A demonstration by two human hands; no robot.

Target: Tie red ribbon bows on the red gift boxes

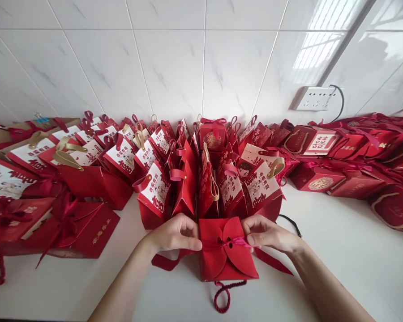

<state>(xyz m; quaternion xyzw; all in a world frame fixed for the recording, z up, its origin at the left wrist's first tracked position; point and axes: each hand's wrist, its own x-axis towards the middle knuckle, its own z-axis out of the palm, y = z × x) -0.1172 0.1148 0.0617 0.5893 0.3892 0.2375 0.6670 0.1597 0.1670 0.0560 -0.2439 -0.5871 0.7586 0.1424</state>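
A small red paper gift box (225, 255) with rounded petal flaps sits on the white counter (339, 250) in front of me. A dark red ribbon (235, 242) crosses its top, and its ends trail out to both sides. My left hand (174, 233) is closed on the ribbon at the box's left edge. My right hand (267, 232) pinches the ribbon at the middle right of the flaps. A red cord loop (223, 296) hangs from the box's near side.
Several red gift bags and boxes (184, 179) with ribbons and gold handles stand in rows behind the box, stretching left (70, 179) and right (356, 165) along the tiled wall. A white power socket (314, 98) with a black cable is on the wall.
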